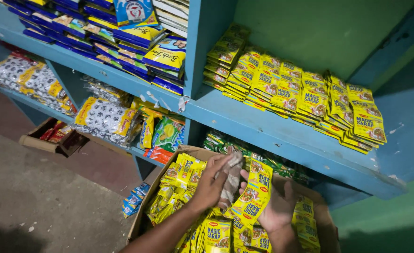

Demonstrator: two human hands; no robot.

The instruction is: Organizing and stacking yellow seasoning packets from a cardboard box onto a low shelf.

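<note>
— Where are your hands right now?

— Both over the cardboard box (143, 206) — my left hand (211, 182) and right hand (277, 206) are closed around a strip of yellow sachets (254, 194), lifted just above the loose ones.

— And the step?

— Gathering a bunch, I'd say. Next it needs a firm, even lift toward the blue shelf (282, 133), beside the stacked sachets (301, 91).

cardboard box (143, 206) bottom cut off

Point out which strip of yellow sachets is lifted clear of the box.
The strip of yellow sachets held up between both hands; the other strips lie in the cardboard box.
</note>
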